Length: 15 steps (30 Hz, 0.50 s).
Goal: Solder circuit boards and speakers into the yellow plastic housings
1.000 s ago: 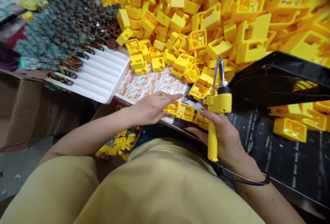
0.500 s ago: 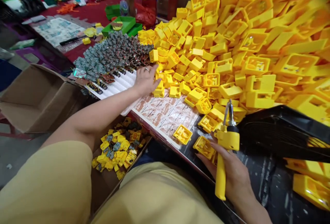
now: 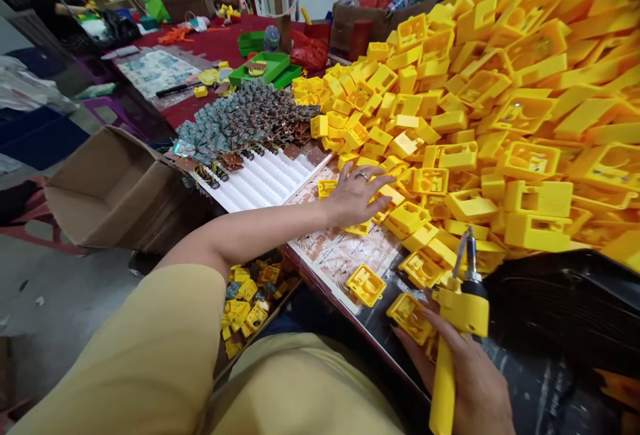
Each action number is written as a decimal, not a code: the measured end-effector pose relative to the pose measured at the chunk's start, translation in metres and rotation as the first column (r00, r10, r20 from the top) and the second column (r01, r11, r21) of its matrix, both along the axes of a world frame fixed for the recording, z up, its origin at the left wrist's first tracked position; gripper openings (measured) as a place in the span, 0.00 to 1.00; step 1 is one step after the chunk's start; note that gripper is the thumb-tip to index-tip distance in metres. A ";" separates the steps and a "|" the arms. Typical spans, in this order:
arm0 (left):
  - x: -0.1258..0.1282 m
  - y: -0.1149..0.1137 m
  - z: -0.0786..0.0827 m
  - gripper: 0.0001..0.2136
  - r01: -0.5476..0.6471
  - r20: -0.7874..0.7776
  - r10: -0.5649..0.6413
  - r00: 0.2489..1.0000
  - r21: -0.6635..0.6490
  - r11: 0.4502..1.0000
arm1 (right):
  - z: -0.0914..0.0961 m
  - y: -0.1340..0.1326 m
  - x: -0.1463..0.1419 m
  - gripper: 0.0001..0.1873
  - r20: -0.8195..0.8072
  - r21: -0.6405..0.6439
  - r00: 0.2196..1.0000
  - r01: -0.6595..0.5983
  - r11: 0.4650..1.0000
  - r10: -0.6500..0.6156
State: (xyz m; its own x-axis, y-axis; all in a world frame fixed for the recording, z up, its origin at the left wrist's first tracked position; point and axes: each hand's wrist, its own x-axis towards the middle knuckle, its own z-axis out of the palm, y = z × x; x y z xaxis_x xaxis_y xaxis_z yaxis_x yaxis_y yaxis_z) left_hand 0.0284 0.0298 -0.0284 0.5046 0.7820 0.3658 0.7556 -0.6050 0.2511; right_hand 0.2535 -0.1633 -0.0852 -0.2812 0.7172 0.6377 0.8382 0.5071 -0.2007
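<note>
My left hand (image 3: 356,196), a ring on one finger, reaches over the near edge of the pile of yellow plastic housings (image 3: 415,171). Its fingers are spread and touch or hover just above several loose pieces. In my right hand (image 3: 473,375) is a yellow soldering gun (image 3: 463,311), its metal tip and thin side tube pointing up and away. The same hand's thumb and fingers also pinch an open yellow housing (image 3: 410,315). Beside it another housing (image 3: 366,285) lies face up on the table edge, apart from both hands.
A heap of small grey parts with wires (image 3: 250,115) sits beyond white ridged foam (image 3: 265,178). Below the table edge, a box holds yellow and grey pieces (image 3: 250,301). An open cardboard box (image 3: 110,188) stands left; a black curved object (image 3: 565,301) lies right. Green trays (image 3: 267,67) are farther back.
My left hand has moved right and nearer along the pile, its fingers now spread. My right hand keeps the soldering gun and the housing. The whole view has shifted somewhat to the left.
</note>
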 end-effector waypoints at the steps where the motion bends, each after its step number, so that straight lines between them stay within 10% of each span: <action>1: -0.007 0.003 0.008 0.18 0.003 -0.004 -0.003 1.000 0.018 1.000 | 0.000 0.001 0.000 0.24 0.002 0.001 1.000 0.005 1.000 -0.005; 8: -0.090 0.048 0.051 0.15 -0.375 -0.282 0.357 0.891 -0.011 0.927 | 0.000 0.001 -0.001 0.26 0.005 0.017 1.000 0.015 1.000 -0.015; 15: -0.119 0.071 0.055 0.07 -0.416 0.009 0.423 0.906 -0.159 0.895 | 0.006 0.003 -0.001 0.23 0.036 0.026 0.999 -0.016 1.000 0.015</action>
